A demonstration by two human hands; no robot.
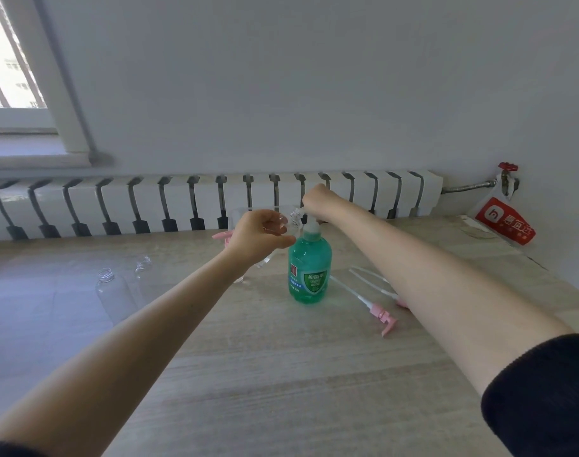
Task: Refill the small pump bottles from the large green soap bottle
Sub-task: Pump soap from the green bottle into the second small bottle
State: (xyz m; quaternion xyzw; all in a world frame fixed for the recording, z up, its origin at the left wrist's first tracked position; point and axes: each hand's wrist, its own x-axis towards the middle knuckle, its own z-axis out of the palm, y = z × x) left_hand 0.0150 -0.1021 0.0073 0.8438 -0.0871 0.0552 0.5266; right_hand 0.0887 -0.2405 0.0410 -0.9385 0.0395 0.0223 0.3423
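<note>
The large green soap bottle [309, 272] stands upright in the middle of the wooden table. My right hand [317, 199] sits on top of its white pump head; its fingers are hidden behind the hand. The pump's white spout [302, 211] sticks out to the left. My left hand [255, 237] grips a small clear bottle [293, 221], tilted with its open neck right at the spout. Two more small clear bottles [113, 291] [143, 266] without pumps stand at the left.
A pink pump with a long tube [382, 316] lies right of the green bottle; a second one [401, 303] is partly under my right forearm. Another pink part [219, 236] lies behind my left hand. A white radiator [195, 199] runs along the far edge, and a red-and-white bag [504, 222] hangs at the right.
</note>
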